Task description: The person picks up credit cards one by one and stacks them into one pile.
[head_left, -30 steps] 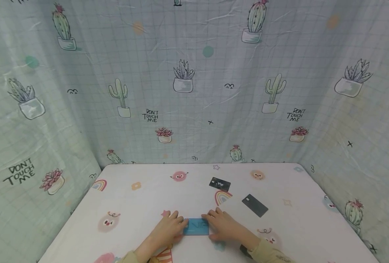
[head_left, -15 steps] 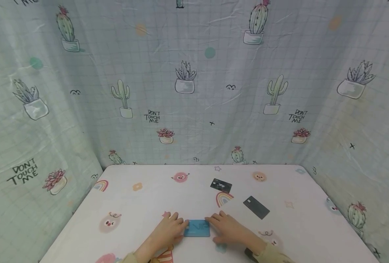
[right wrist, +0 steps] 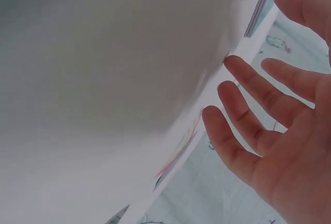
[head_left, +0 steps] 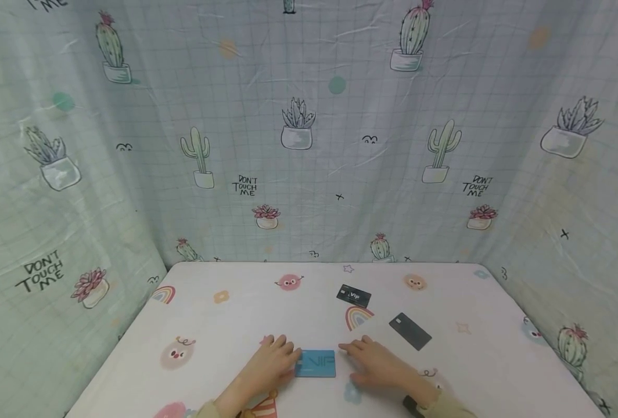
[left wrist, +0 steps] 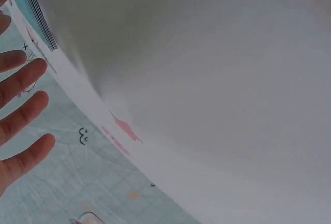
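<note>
A small stack of cards (head_left: pixel 316 364) with a blue VIP card on top lies flat near the table's front middle. Its layered edge shows in both wrist views. My left hand (head_left: pixel 270 368) is at the stack's left end, index fingertip at the upper left corner and thumb by the lower left. In the left wrist view its fingers (left wrist: pixel 23 115) are spread and fairly straight. Just right of the stack, my right hand (head_left: pixel 377 366) hovers apart from it with relaxed, spread fingers (right wrist: pixel 235 138) and nothing held.
A black VIP card (head_left: pixel 354 296) lies at the back, right of centre. Nearer and farther right is a plain dark card (head_left: pixel 410 331). Another dark card (head_left: pixel 411 406) is partly hidden under my right sleeve. Cactus-print cloth (head_left: pixel 309 174) encloses the white patterned table (head_left: pixel 257 316).
My right hand has drawn away to the right from the stack's right end, leaving a gap. My left hand stays at the left end. The camera view has shifted slightly.
</note>
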{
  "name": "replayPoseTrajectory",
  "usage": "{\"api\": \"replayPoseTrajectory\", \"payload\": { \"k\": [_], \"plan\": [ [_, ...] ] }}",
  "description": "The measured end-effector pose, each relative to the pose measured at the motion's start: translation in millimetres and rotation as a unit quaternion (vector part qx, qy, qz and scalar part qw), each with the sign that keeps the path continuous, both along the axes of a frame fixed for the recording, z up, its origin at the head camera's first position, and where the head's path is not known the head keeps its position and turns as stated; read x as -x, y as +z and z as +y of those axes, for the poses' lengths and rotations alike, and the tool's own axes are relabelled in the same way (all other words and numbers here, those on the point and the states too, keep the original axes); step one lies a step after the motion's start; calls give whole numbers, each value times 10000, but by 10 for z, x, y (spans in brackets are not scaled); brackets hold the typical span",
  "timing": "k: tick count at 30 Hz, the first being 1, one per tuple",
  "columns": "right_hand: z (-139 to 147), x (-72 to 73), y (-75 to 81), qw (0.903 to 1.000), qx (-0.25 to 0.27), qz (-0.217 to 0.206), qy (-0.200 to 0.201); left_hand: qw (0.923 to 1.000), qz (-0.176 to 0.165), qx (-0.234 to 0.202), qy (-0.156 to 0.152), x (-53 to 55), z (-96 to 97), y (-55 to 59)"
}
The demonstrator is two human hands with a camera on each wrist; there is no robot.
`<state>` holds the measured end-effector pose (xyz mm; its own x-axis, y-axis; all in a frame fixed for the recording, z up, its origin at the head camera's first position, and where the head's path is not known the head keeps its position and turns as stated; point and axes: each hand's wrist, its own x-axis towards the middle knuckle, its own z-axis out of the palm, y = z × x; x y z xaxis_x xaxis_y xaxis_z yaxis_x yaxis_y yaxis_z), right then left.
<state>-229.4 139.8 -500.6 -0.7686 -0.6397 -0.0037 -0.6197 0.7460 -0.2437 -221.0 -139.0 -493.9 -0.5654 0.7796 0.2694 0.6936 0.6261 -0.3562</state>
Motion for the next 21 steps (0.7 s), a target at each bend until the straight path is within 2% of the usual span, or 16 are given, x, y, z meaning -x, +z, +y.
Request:
{"api": "replayPoseTrajectory", "payload": {
  "k": [3,6,11,16,21],
  "plan": [
    [65,17,1,9998,12,210,-48,9994,242,-185,-192,43,13,20],
    [121,51,-3,9989,16,464,-92,9986,330,-294,-296,103,34,35],
    [197,103,5,9973,72,643,-345,9973,493,-353,-414,208,78,65],
    [269,143,13,9929,175,997,-628,9974,399,-371,-476,316,128,92],
    [326,185,32,9875,65,1080,-1148,9980,308,-302,-460,408,192,118]
  ]
}}
